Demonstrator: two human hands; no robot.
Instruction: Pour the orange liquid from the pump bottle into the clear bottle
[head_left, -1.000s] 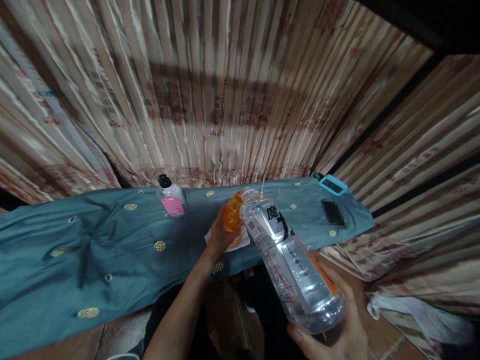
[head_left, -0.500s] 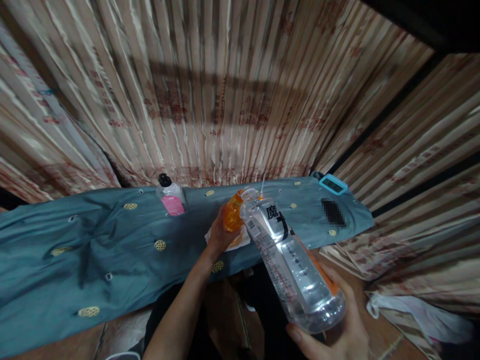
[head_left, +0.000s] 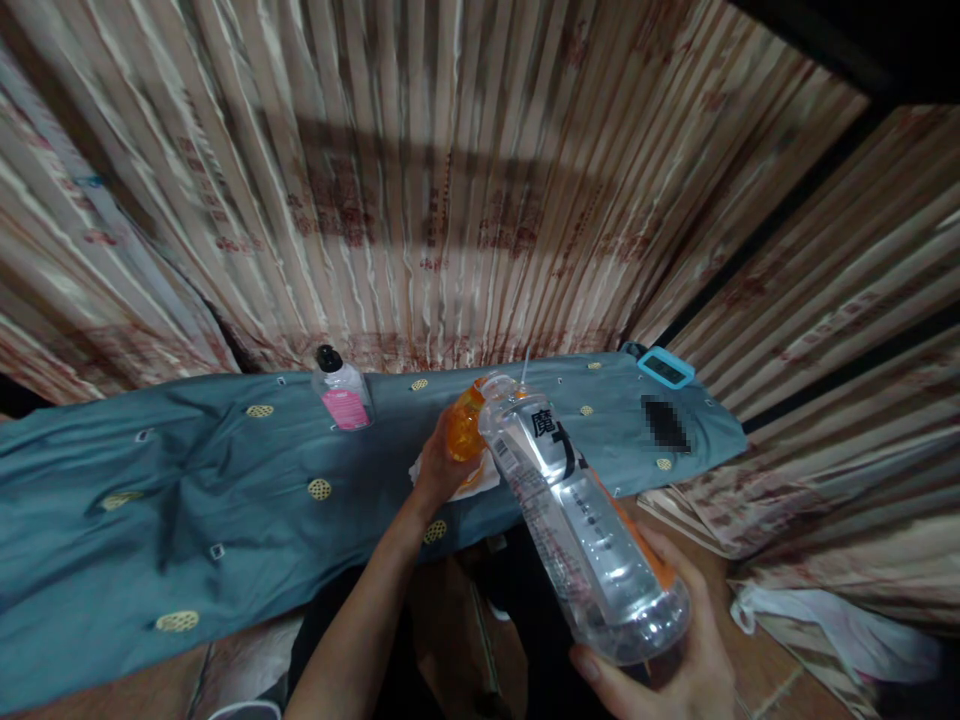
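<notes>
The right hand (head_left: 679, 655) wraps its fingers around a tilted clear bottle (head_left: 577, 510), mouth toward eleven o'clock. The left hand (head_left: 435, 465) curls its fingers on an orange container (head_left: 466, 428) there.

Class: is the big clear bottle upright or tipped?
Tipped: the right hand holds the clear bottle base-up, mouth slanting down to the orange container.

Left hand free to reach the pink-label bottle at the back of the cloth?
Probably not as it stands: the left hand grips the orange container. The pink-label bottle stands apart, path unobstructed.
</notes>
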